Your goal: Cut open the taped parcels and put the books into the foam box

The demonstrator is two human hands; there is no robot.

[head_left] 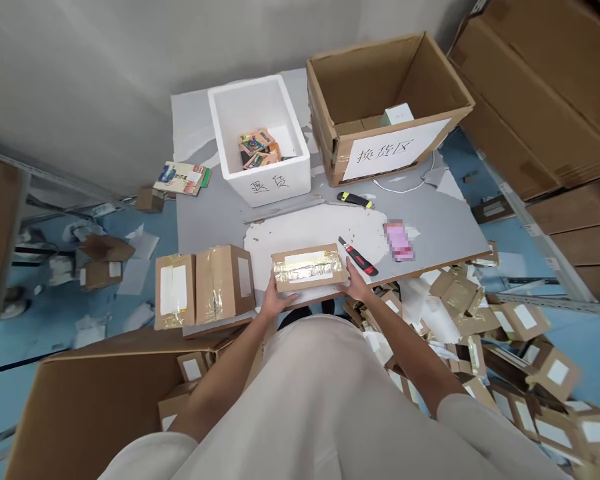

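Observation:
A small taped cardboard box (309, 268) with a white label lies at the table's front edge, between my two hands. My left hand (276, 298) grips its left end, thumb along the near side. Its right end is held by my right hand (355, 280), whose fingers are partly hidden. Just right of the box lies a red and black utility knife (359, 257). A yellow and black utility knife (355, 199) rests farther back. Two more taped boxes (175, 293) (223, 283) stand to the left at the table edge.
A white foam bin (260, 181) holds several colourful packets. Beside it, a large cardboard carton (325, 143) contains a small white box (397, 115). A blurred pink item (399, 240) and booklets (183, 178) lie on the table (443, 227). Opened boxes litter the floor at right; a big carton (105, 393) stands lower left.

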